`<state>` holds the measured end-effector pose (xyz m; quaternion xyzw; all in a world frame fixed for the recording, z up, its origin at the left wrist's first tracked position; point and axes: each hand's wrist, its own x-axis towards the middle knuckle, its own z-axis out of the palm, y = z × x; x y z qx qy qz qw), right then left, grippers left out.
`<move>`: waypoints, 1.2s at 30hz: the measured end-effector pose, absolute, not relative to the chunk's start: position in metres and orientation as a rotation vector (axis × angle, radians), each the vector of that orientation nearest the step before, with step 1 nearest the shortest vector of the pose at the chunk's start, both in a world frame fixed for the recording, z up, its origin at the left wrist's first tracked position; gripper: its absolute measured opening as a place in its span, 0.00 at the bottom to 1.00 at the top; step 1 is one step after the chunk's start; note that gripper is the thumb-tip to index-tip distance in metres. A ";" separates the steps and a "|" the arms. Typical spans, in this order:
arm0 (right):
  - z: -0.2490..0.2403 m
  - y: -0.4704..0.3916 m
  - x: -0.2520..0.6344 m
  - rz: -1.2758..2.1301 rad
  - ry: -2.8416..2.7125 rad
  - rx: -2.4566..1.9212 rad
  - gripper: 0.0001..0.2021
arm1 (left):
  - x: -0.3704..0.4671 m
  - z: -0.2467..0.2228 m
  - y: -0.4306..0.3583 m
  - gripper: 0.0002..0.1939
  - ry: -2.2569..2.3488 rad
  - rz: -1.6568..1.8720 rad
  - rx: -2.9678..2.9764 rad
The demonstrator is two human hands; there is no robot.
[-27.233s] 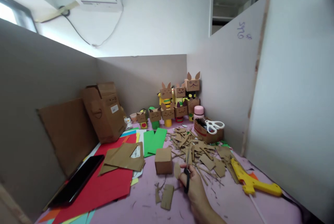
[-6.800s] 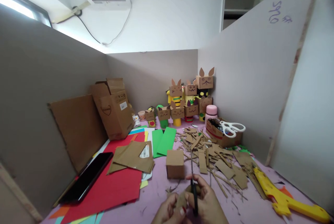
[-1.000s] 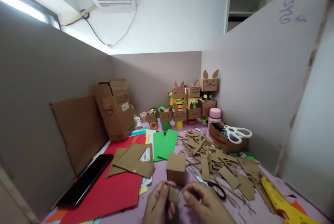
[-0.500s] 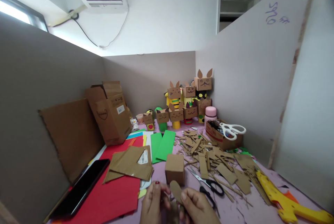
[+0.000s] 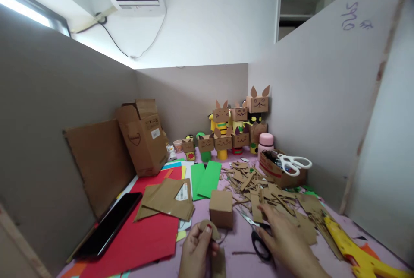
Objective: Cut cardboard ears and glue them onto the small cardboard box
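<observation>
Pinched in my left hand (image 5: pixel 197 247) is a rounded cut piece of cardboard (image 5: pixel 209 229), partly covered by the thumb. A cardboard strip (image 5: pixel 218 264) shows just below that hand, at the bottom edge. My right hand (image 5: pixel 283 237) is over the black-handled scissors (image 5: pixel 260 245), thumb and fingers apart. Its fingertips are near a cardboard strip (image 5: pixel 256 206); whether they touch the scissors or the strip I cannot tell. A small closed cardboard box (image 5: pixel 221 210) stands on the table just beyond my hands.
Cardboard scraps (image 5: pixel 249 178) spread to the right, before a box of tools with white scissors (image 5: pixel 295 163). A yellow glue gun (image 5: pixel 352 247) lies far right. Left are red paper (image 5: pixel 145 239), a black phone (image 5: pixel 110 226) and green sheets (image 5: pixel 208 178). Cardboard animal figures (image 5: pixel 223 140) stand behind.
My right hand has let go of the rounded cardboard piece and moved right, over the scissors. My left hand keeps hold of the piece. The view has shifted slightly left.
</observation>
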<state>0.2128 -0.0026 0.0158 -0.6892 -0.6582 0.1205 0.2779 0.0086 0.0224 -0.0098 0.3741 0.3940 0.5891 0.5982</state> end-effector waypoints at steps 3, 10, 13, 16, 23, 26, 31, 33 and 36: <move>0.015 -0.005 0.217 0.336 -1.951 -2.046 0.21 | 0.007 -0.017 0.027 0.18 0.923 1.385 0.886; 0.020 -0.009 0.198 0.218 -2.012 -2.161 0.18 | 0.006 -0.018 0.029 0.20 0.921 1.383 0.876; 0.020 -0.006 0.203 0.228 -1.934 -2.084 0.15 | 0.007 -0.013 0.028 0.22 0.964 1.377 0.897; 0.018 -0.003 0.211 0.319 -1.691 -1.916 0.13 | 0.007 -0.012 0.028 0.24 0.985 1.411 0.893; 0.019 0.003 0.197 0.950 -0.754 -1.056 0.28 | 0.008 0.000 0.021 0.20 0.942 1.467 0.939; 0.022 -0.003 0.182 1.329 -0.646 -0.878 0.24 | 0.007 0.006 0.020 0.22 0.949 1.484 0.934; 0.023 -0.015 0.166 1.601 -0.662 -0.693 0.24 | 0.002 0.013 0.020 0.25 0.975 1.460 0.930; 0.018 -0.015 0.163 1.655 -0.725 -0.648 0.27 | 0.001 0.014 0.020 0.25 0.980 1.467 0.919; 0.007 -0.010 0.158 1.628 -0.872 -0.654 0.28 | 0.000 0.012 0.021 0.24 0.987 1.478 0.919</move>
